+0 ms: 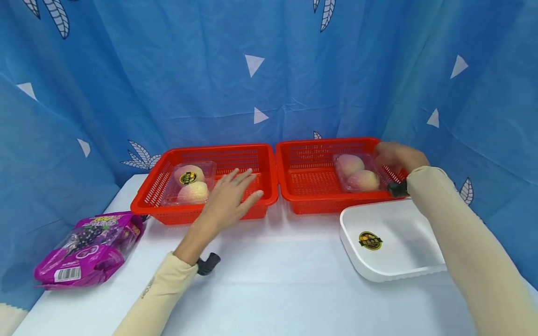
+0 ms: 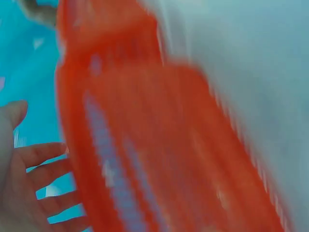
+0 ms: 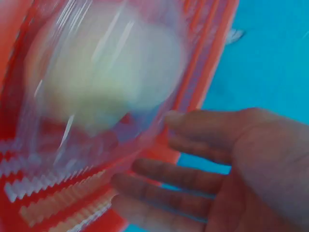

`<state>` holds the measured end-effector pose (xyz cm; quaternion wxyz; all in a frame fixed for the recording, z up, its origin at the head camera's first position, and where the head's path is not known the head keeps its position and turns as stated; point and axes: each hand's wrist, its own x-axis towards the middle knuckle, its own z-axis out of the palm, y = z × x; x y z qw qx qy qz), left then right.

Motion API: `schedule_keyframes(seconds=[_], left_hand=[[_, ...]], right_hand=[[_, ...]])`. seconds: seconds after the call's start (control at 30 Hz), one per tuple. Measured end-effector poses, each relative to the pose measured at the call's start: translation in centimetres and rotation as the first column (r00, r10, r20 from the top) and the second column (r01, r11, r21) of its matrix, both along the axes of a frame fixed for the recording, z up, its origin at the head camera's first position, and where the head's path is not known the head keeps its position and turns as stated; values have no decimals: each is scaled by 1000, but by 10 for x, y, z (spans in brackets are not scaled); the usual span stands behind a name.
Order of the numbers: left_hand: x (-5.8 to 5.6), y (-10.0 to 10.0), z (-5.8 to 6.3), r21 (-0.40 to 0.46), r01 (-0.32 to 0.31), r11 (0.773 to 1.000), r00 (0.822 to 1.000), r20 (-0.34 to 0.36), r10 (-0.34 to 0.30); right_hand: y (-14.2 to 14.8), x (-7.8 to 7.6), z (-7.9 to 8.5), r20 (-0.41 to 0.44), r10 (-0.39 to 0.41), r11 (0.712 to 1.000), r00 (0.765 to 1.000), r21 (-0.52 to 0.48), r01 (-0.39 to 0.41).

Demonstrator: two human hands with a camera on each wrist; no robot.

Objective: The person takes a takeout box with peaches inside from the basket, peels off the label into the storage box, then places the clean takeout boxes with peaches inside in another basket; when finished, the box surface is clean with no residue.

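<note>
My left hand [image 1: 227, 200] hovers with spread fingers over the front right of the left red basket [image 1: 168, 214]. It holds nothing. Inside that basket, at its left, lies a clear plastic box with two peaches [image 1: 193, 192], one bearing a black and gold sticker. At the right basket [image 1: 315, 205], my right hand [image 1: 397, 156] reaches over the right end. In the right wrist view its fingers [image 3: 169, 203] are extended beside another clear box of peaches [image 3: 106, 67]; whether the thumb touches the box I cannot tell. The left wrist view is blurred.
A white tray [image 1: 403, 233] with a black and gold sticker stands at the right, under my right forearm. On the left lies a purple snack bag [image 1: 90, 252] with grapes printed on it. Blue curtains [image 1: 273, 70] hang behind and beside the white table [image 1: 294, 289].
</note>
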<state>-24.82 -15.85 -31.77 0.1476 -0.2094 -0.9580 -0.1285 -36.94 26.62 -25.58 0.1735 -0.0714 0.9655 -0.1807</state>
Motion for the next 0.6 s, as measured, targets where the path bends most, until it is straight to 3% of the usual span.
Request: schedule_keyframes(seconds=[0.07, 0.13, 0.2, 0.3, 0.47, 0.6], left_hand=[[7, -35, 9, 39, -62, 997, 998, -2, 62], [15, -74, 16, 83, -137, 987, 991, 22, 136], [23, -113, 21, 113, -206, 972, 977, 72, 198], [30, -160, 21, 173, -257, 951, 956, 191, 224], [26, -200, 7, 259, -265, 929, 918, 364, 160], [23, -210, -2, 265, -279, 923, 892, 427, 147]], right_hand=[[-17, -2, 3, -99, 93, 995, 991, 50, -88], [-38, -3, 4, -184, 175, 983, 967, 79, -163], [-60, -3, 4, -222, 225, 974, 949, 70, -214], [-99, -1, 2, -257, 271, 960, 928, 5, -279], [-178, 6, -3, -246, 291, 921, 925, -188, -340], [-244, 15, -14, -128, 288, 878, 949, -361, -315]])
